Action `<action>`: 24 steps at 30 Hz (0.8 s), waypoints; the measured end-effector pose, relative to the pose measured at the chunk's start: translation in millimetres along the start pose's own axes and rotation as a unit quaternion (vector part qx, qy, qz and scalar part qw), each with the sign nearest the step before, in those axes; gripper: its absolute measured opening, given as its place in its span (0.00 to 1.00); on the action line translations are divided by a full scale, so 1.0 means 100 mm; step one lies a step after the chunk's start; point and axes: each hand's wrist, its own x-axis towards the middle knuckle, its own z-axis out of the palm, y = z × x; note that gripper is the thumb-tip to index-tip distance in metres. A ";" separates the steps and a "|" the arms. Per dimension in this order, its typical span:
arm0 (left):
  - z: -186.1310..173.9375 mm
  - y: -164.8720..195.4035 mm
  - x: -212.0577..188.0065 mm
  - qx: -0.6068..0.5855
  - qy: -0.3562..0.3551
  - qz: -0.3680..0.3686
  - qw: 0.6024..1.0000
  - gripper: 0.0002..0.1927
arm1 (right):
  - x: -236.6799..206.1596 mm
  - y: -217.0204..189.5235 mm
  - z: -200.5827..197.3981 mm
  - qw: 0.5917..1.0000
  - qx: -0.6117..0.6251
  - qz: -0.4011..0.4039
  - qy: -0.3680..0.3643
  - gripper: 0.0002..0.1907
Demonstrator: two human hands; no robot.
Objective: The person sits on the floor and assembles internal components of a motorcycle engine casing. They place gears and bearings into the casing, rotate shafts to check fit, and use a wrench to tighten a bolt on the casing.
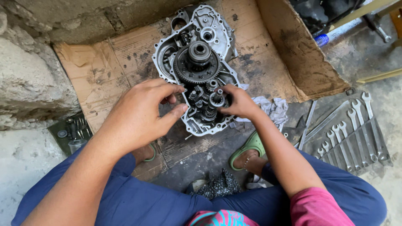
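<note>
a: where is the engine case [197,67] lying?

b: it is lying open side up on a stained sheet of cardboard [104,62] on the floor, just ahead of the person's knees. its long axis is running away from the person, leaning a little to the right at the far end.

a: and the hands?

b: both are working at the near end, over the cluster of small gears [209,102]. the right hand [238,102] is the closer one; its fingers are closing together on a small gear shaft, coming in from the right. the left hand [138,115] is hovering at the left edge of the case, fingers apart, with the tips of the thumb and forefinger pointing right toward the same cluster. i cannot tell whether they are touching metal.

a: so the gears are sitting between the 2 hands?

b: yes, right of the left fingertips and left of the right palm. the big ring gear [197,62] is sitting farther away, beyond both hands.

a: any containers?

b: the case itself is holding the gears and shafts. a small dark tray [67,144] at the left is holding loose bits and a round cup; i cannot tell what is in it. a cloth roll [356,144] at the right is holding about 9 spanners in a row, and a grey rag [272,109] is lying just right of the case.
</note>
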 end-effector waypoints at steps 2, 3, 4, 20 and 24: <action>-0.01 -0.02 0.00 0.001 -0.002 -0.005 1.000 0.20 | 0.01 -0.02 -0.10 1.000 0.018 0.001 -0.002 0.33; -0.01 -0.02 -0.01 0.000 -0.003 -0.008 1.000 0.20 | 0.01 -0.02 -0.14 0.999 0.037 -0.013 0.001 0.32; -0.01 -0.03 -0.02 -0.001 -0.008 -0.014 1.000 0.20 | 0.03 0.00 -0.18 0.998 0.058 -0.024 0.005 0.31; -0.06 -0.02 0.00 0.026 -0.027 -0.050 0.998 0.20 | 0.46 0.43 0.12 0.995 0.028 0.060 0.076 0.30; -0.05 -0.02 0.05 0.031 -0.046 -0.057 0.997 0.20 | 0.52 0.35 0.06 0.997 0.018 0.063 0.045 0.30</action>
